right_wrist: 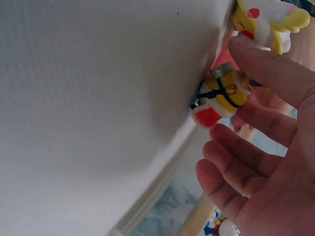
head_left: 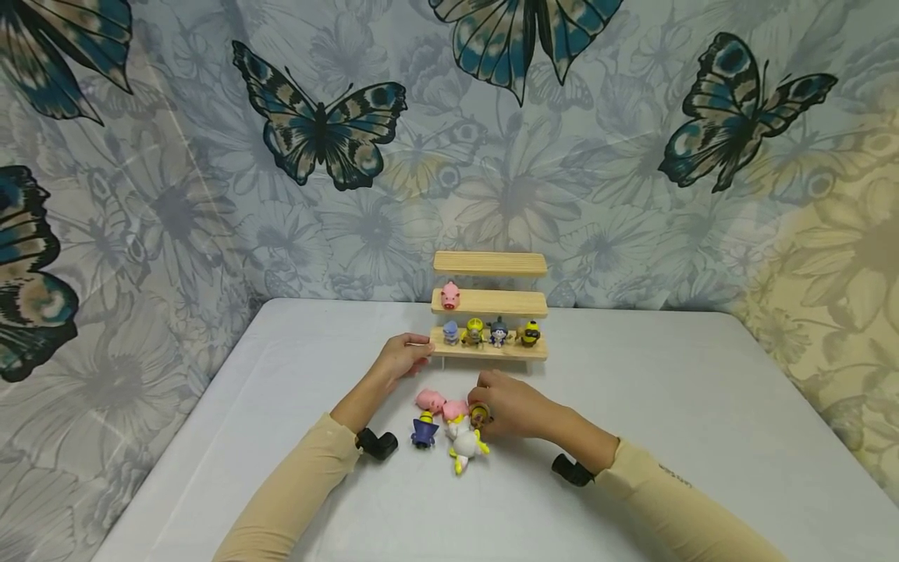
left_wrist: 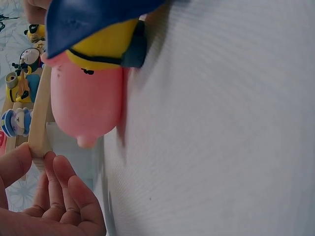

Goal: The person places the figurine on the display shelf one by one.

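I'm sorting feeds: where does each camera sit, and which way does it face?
Head: worn on the head, facing forward and down at table and tiered shelf; left hand, right hand and sleeves show.
Left wrist: worn there, facing the shelf's end; the left hand shows pinching it.
Right wrist: worn there, facing a yellow figure; the right hand shows beside it.
Head and left wrist share the left hand at the shelf.

The head view looks forward and down from farther off, across the table to the shelf. The wrist cameras, turned sideways, look closely past the left hand and right hand; both catch part of that shelf.
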`<state>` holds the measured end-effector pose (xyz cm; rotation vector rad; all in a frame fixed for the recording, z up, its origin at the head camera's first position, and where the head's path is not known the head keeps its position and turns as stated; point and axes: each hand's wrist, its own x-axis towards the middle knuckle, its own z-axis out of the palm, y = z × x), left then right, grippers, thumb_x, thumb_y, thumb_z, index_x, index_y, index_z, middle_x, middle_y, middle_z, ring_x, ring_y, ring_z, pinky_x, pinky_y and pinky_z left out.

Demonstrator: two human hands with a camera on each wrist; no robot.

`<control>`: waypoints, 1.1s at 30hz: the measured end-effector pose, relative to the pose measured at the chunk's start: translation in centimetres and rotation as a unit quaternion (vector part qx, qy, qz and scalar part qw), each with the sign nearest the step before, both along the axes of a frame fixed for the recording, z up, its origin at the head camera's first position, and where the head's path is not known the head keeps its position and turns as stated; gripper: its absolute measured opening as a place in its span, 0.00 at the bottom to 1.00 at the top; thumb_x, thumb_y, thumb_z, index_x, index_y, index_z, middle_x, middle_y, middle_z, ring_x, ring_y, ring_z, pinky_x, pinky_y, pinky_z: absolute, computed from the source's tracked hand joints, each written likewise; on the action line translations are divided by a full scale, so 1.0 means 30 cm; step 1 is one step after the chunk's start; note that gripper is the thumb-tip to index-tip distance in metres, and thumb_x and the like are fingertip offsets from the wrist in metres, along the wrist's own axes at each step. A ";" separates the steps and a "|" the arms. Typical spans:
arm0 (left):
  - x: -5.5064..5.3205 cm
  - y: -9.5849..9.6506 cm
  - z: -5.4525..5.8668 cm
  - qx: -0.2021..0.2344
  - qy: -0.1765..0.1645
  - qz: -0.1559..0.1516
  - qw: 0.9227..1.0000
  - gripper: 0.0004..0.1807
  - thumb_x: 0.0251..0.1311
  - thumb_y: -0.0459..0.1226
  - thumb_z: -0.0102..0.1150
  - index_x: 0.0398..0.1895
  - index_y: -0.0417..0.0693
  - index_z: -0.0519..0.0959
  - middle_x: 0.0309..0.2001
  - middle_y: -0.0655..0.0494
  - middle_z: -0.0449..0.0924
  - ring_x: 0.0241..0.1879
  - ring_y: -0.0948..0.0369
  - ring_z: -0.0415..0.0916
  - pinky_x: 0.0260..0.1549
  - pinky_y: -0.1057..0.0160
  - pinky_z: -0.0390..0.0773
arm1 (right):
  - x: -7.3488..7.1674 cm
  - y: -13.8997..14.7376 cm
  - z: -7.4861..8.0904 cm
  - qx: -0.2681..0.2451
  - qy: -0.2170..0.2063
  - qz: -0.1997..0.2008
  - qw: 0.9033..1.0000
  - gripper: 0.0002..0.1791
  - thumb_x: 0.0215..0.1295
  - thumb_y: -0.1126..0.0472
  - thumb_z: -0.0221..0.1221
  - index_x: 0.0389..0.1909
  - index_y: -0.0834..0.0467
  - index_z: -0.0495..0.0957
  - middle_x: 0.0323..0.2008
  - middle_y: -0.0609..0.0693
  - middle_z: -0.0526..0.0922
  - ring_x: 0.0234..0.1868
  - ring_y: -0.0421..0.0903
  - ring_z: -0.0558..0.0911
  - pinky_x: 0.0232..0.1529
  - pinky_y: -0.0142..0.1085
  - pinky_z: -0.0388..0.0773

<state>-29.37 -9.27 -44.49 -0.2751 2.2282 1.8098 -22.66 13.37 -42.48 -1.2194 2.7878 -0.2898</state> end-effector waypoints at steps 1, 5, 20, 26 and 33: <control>0.001 -0.001 -0.001 -0.001 0.001 0.000 1.000 0.18 0.64 0.40 0.61 0.55 0.44 0.77 0.35 0.57 0.84 0.31 0.64 0.78 0.29 0.68 0.74 | 0.000 -0.001 -0.001 0.001 0.000 -0.001 1.000 0.21 0.46 0.54 0.74 0.43 0.52 0.82 0.37 0.44 0.73 0.39 0.40 0.70 0.38 0.33 0.72; 0.004 -0.001 0.002 -0.002 0.003 0.000 1.000 0.18 0.64 0.40 0.61 0.55 0.44 0.77 0.35 0.57 0.84 0.31 0.65 0.78 0.29 0.68 0.74 | -0.001 -0.003 -0.006 0.002 -0.001 -0.006 1.000 0.21 0.47 0.53 0.74 0.44 0.52 0.82 0.38 0.44 0.73 0.39 0.40 0.69 0.38 0.32 0.72; 0.009 0.002 -0.003 0.000 0.001 -0.001 1.000 0.18 0.64 0.40 0.61 0.55 0.43 0.77 0.36 0.56 0.84 0.31 0.64 0.78 0.29 0.68 0.74 | 0.009 -0.004 -0.018 -0.004 0.006 -0.012 1.000 0.20 0.48 0.58 0.73 0.45 0.53 0.82 0.39 0.46 0.74 0.40 0.41 0.70 0.39 0.34 0.74; 0.006 0.002 -0.001 0.001 0.003 0.000 1.000 0.19 0.64 0.40 0.61 0.56 0.44 0.77 0.37 0.55 0.84 0.31 0.65 0.78 0.28 0.68 0.74 | 0.005 -0.005 -0.018 -0.004 0.008 -0.017 1.000 0.20 0.49 0.58 0.73 0.44 0.53 0.81 0.39 0.46 0.74 0.39 0.41 0.70 0.38 0.34 0.74; 0.001 0.001 -0.001 0.001 0.003 0.000 1.000 0.19 0.64 0.40 0.61 0.56 0.44 0.77 0.37 0.56 0.84 0.31 0.65 0.78 0.28 0.68 0.74 | 0.003 0.000 -0.020 -0.009 0.023 -0.009 1.000 0.19 0.49 0.60 0.72 0.44 0.54 0.82 0.38 0.46 0.74 0.38 0.41 0.70 0.38 0.34 0.73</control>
